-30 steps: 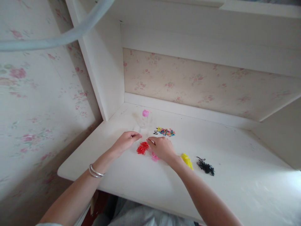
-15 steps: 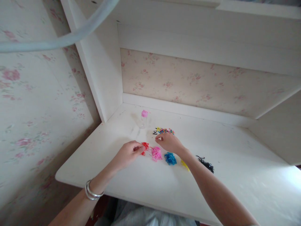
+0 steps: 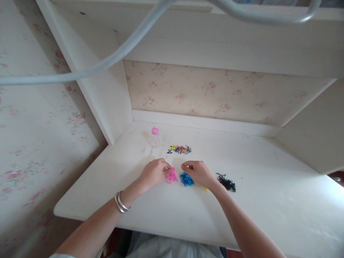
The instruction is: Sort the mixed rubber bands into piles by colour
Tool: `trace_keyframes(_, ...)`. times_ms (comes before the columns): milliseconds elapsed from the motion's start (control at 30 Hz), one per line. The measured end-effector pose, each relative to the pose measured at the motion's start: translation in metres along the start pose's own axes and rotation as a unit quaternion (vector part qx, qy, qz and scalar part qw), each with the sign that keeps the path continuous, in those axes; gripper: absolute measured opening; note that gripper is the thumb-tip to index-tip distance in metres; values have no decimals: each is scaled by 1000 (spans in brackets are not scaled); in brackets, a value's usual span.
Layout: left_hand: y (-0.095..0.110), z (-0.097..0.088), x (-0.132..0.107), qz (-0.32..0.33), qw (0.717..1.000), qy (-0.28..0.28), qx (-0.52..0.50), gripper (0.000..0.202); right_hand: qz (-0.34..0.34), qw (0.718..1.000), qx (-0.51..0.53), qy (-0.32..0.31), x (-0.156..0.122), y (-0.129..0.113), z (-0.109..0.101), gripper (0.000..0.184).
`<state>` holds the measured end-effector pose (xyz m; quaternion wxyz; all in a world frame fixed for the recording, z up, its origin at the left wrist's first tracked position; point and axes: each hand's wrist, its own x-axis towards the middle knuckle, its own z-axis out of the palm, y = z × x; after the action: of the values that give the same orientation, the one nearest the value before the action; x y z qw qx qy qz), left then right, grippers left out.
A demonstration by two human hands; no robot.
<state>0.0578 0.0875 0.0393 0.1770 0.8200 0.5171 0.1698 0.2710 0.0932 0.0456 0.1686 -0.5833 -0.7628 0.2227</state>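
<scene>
A pile of pink elastic bands (image 3: 171, 176) lies on the white desk, and my left hand (image 3: 153, 174) is at its left edge with thumb and fingers pinched together. Beside it is a pile of blue elastic bands (image 3: 186, 179). My right hand (image 3: 201, 172) hovers just above and right of the blue pile, its fingertips also pinched. What either pinch holds is too small to make out. Yellow bands (image 3: 205, 189) are mostly covered by my right wrist. Black bands (image 3: 227, 183) lie right of my forearm. The red bands are hidden by my left hand.
Behind the hands lies a multicoloured heap (image 3: 183, 149) of small pieces, with a few black bits (image 3: 169, 150) at its left. A clear bottle with a pink cap (image 3: 155, 131) stands farther back. A pale cable (image 3: 107, 64) crosses the upper view.
My left hand has moved from the red bands to the pink pile, covering the red. My right hand has come back from the multicoloured heap toward the blue pile. The view has shifted slightly.
</scene>
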Motion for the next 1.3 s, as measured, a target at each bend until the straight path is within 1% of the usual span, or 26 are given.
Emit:
trace_keyframes(133, -12, -10, 5, -9, 999, -6, 33, 24, 12, 1000, 22, 10, -9, 8, -3, 29)
trace_keyframes(233, -18, -13, 5, -15, 998, -20, 64, 22, 12, 999, 31, 20, -13, 11, -4, 29)
trace_keyframes(367, -18, -8, 5, -5, 994, -45, 98, 23, 3, 999, 44, 23, -16, 11, -3, 30)
trace_keyframes(500, -16, -4, 8, 7, 991, -64, 115, 26, 10, 998, 52, 23, -20, 13, -6, 31)
trace_keyframes(667, -20, -6, 16, 10, 990, -81, 118, 26, 27, 998, 53, 28, -27, 20, -16, 30)
trace_keyframes(800, -24, -6, 16, 1, 989, -84, 123, 24, 34, 998, 42, 20, -32, 20, -19, 31)
trace_keyframes(900, -25, -6, 12, -18, 987, -71, 146, 25, 28, 1000, 6, 4, -33, 12, -18, 31)
trace_keyframes(1000, -26, -7, 7, -28, 983, -59, 172, 28, 7, 997, -68, -21, -32, -2, -12, 32)
trace_keyframes(1167, -22, -10, 1, -17, 978, -53, 201, 28, -19, 971, -227, -67, -32, -26, 8, 35)
trace_keyframes(1300, -15, -10, -5, -2, 976, -47, 213, 29, -20, 964, -255, -78, -32, -38, 20, 33)
